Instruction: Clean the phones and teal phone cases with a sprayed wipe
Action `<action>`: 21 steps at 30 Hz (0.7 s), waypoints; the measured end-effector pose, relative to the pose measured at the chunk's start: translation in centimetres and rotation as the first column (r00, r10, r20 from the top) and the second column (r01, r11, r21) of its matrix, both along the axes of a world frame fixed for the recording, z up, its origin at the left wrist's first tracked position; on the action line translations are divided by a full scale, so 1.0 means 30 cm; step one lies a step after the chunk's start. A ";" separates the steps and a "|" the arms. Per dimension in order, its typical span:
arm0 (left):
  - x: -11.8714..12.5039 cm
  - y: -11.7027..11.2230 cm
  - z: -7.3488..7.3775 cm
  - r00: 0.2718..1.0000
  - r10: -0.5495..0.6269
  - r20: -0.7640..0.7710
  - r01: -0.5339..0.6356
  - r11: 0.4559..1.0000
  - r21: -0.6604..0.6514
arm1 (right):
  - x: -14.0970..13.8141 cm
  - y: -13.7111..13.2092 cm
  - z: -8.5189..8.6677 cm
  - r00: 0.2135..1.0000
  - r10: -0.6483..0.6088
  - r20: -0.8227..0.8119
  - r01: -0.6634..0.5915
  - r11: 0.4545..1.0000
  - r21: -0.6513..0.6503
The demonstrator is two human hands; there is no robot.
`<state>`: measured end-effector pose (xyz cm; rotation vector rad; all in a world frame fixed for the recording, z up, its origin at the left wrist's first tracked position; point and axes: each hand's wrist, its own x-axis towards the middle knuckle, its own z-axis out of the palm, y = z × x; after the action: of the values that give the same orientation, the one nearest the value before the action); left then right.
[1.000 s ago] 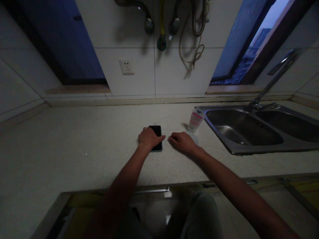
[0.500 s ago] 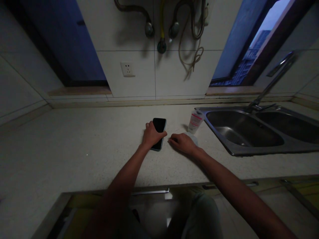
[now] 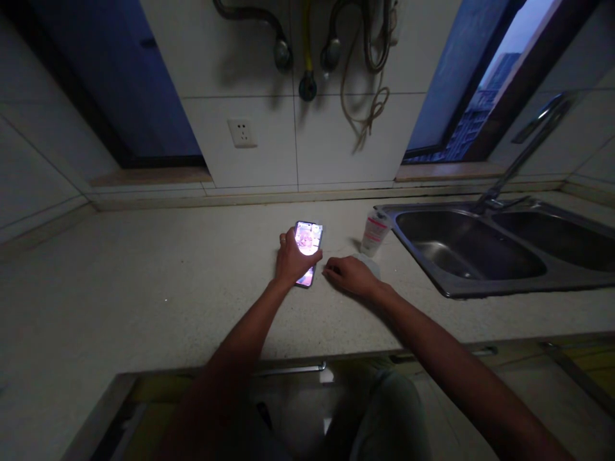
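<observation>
Nearest us runs the pale speckled stone countertop (image 3: 144, 275). On it our left hand (image 3: 289, 261) is clamped around the lower half of a slim dark smartphone with a glowing screen (image 3: 309, 237), which is tilted up off the counter, top end toward 12 o'clock. At 3 o'clock of that hand, just apart, our right hand (image 3: 350, 275) rests palm down, fingers loosely bent and unclenched. At its 1 o'clock stands a white plastic tube with a pink label (image 3: 375, 232), and at 3 o'clock of the tube, a stainless steel double sink (image 3: 451, 293). On the wall at 11 o'clock of the phone sits a white socket (image 3: 241, 132).
</observation>
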<state>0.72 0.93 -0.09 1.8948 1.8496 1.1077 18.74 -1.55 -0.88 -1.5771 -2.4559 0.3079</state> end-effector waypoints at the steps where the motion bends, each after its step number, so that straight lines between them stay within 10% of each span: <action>1: 0.001 0.002 -0.002 1.000 0.001 0.013 -0.001 1.000 0.005 | 0.000 0.000 -0.001 1.000 0.002 -0.004 -0.002 1.000 -0.003; 15: 0.000 0.024 -0.013 0.944 0.000 0.330 -0.020 0.998 0.056 | 0.005 0.000 -0.011 0.993 0.019 -0.116 -0.019 1.000 -0.002; 21: 0.016 0.031 -0.026 0.809 -0.063 0.585 0.018 0.996 0.082 | -0.019 -0.010 -0.005 0.835 0.043 -0.548 -0.108 0.990 -0.086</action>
<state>1.19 1.86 -0.88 1.3790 1.4191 1.5470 18.17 -1.85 -1.04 -1.2059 -2.0740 0.8042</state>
